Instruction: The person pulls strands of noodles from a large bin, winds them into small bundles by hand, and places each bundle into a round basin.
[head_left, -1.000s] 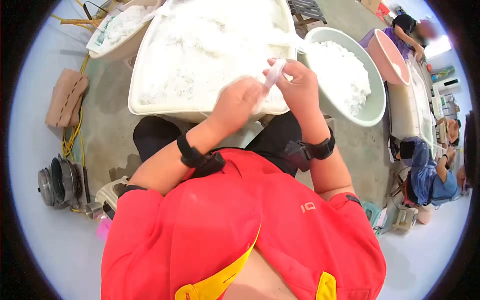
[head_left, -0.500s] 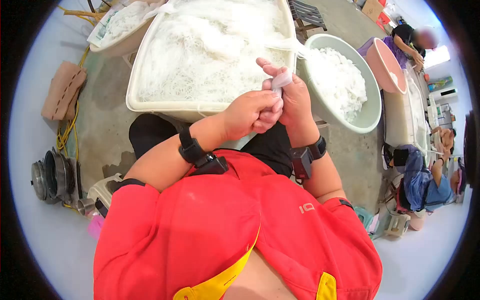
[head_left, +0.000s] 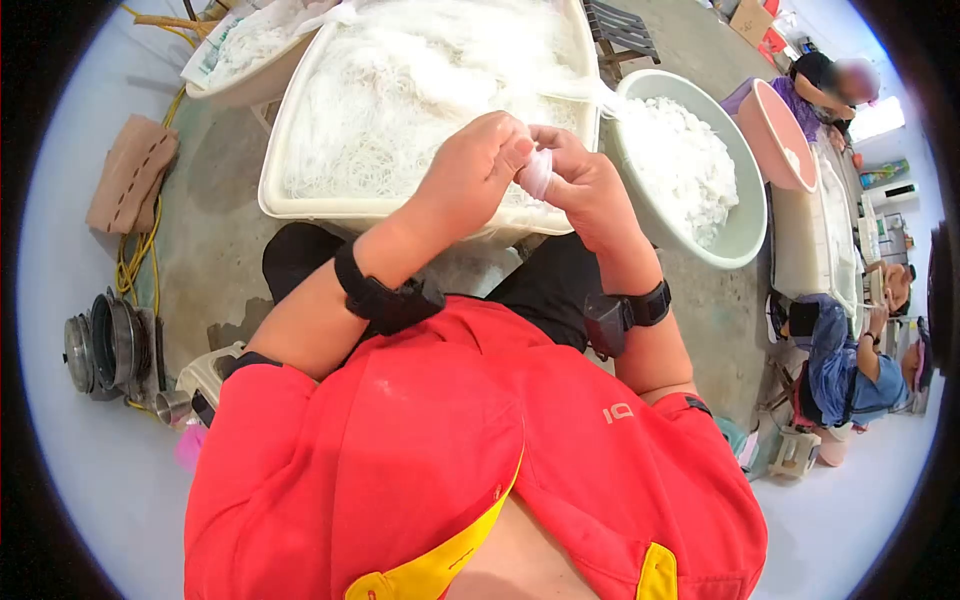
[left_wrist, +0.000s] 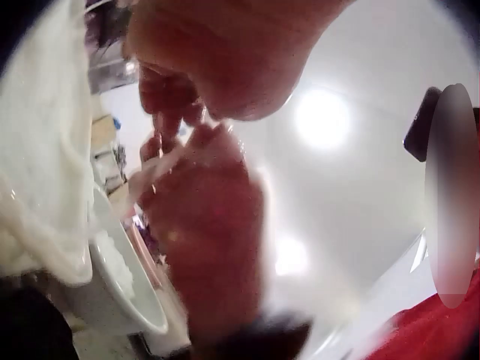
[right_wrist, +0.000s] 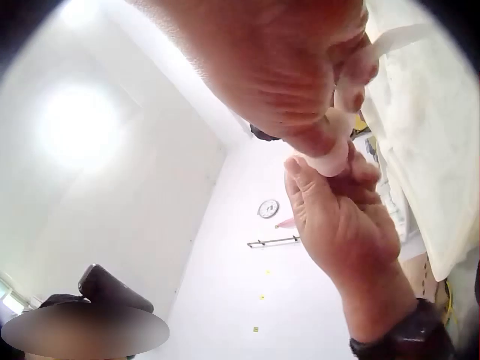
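A translucent white strip [head_left: 537,173] is wrapped in a band at the fingers of my right hand [head_left: 595,195], whose thumb and fingers curl round it. My left hand [head_left: 468,170] meets it from the left, thumb and fingers pinching at the band. In the right wrist view the strip [right_wrist: 328,160] lies between my right hand [right_wrist: 277,67] and left hand [right_wrist: 345,229], and a loose length trails to the upper right. The left wrist view shows my left hand [left_wrist: 225,52] above my right hand [left_wrist: 214,225]; the fingertips partly hide the strip.
A big cream tub [head_left: 330,209] of tangled white strands stands just beyond the hands. Right of it is a green basin [head_left: 735,250] of white pieces, then a pink basin [head_left: 775,125]. Another white-filled basin [head_left: 245,92] stands at upper left. Two people sit at the right.
My left hand has risen from low against the right hand to the strip's left side. My right fingers, spread half a second ago, have curled in around the strip.
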